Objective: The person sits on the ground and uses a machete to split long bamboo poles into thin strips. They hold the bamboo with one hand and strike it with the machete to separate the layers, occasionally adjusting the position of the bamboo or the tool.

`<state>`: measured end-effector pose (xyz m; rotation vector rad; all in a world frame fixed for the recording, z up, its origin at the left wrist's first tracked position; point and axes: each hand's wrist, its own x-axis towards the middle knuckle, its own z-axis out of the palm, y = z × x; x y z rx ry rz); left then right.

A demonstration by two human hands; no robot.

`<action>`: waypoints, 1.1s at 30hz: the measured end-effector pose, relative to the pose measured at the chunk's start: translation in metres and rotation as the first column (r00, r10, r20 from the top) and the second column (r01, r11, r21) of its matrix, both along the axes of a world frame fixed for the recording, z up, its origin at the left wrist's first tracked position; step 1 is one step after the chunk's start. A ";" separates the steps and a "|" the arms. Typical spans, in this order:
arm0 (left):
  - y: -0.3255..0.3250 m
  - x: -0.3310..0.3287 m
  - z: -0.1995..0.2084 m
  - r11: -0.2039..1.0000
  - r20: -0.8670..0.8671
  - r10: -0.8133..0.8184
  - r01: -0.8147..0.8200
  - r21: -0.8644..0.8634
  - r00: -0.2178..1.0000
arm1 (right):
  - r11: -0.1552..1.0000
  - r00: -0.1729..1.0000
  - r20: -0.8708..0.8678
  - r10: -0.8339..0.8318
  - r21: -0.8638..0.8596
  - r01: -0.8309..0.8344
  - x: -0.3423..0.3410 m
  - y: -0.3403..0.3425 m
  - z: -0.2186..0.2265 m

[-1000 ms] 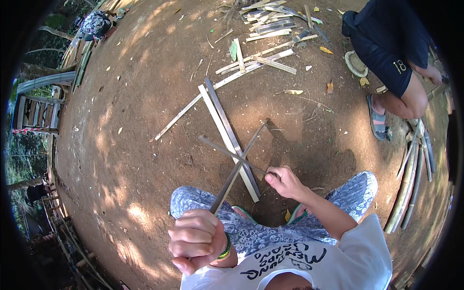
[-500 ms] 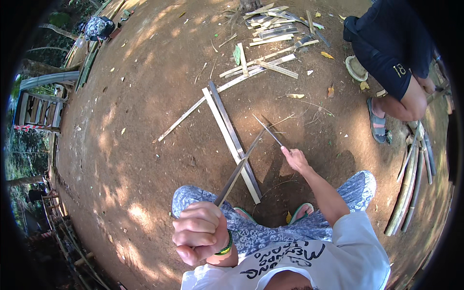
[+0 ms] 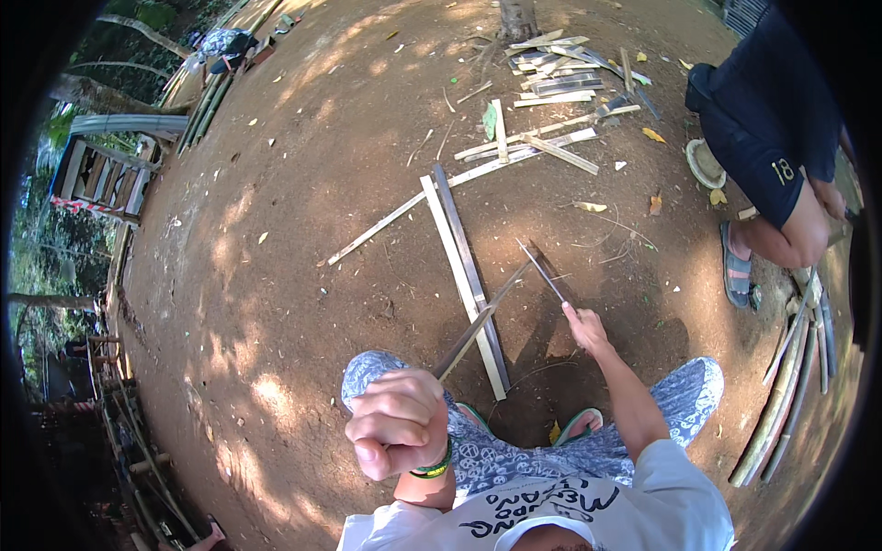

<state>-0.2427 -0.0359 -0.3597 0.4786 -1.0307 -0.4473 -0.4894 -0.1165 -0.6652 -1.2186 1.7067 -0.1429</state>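
My left hand point(image 3: 397, 418) is closed in a fist round the near end of a long, dark-sided bamboo strip point(image 3: 473, 326). The strip slants away from me to the right, above the ground. In my right hand point(image 3: 586, 328) is a thin-bladed knife point(image 3: 544, 273), its blade pointing up and left. The blade crosses at the strip's far tip; whether they touch I cannot tell. Beneath the held strip, two long bamboo strips point(image 3: 461, 262), one pale and one dark, lie side by side on the earth between my feet and the farther pieces.
Cut bamboo strips point(image 3: 556, 87) are heaped by a tree trunk point(image 3: 517, 20). A long pale strip point(image 3: 386, 223) lies ahead. At right a person in dark shorts point(image 3: 772, 174) stands or crouches near a round bowl-like object point(image 3: 706, 163) and bamboo poles point(image 3: 788, 395). A wooden structure point(image 3: 110, 174) stands far left.
The view has tilted, so the whole scene sits lower and further right. Both hands keep their grips, and the knife stays near the strip's far tip.
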 end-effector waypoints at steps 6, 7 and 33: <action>0.003 -0.003 0.001 0.996 0.017 -0.089 0.089 0.015 0.996 | 0.967 0.980 -0.030 -0.195 0.159 0.197 -0.016 0.008 -0.025; 0.003 0.000 0.002 0.996 0.015 -0.087 0.087 0.030 0.996 | 0.973 0.983 -0.054 -0.176 0.142 0.182 -0.020 0.006 -0.028; -0.050 0.020 0.024 0.899 0.386 0.383 -0.435 0.055 0.839 | 0.899 0.512 0.770 -0.380 0.178 0.400 0.035 0.072 0.187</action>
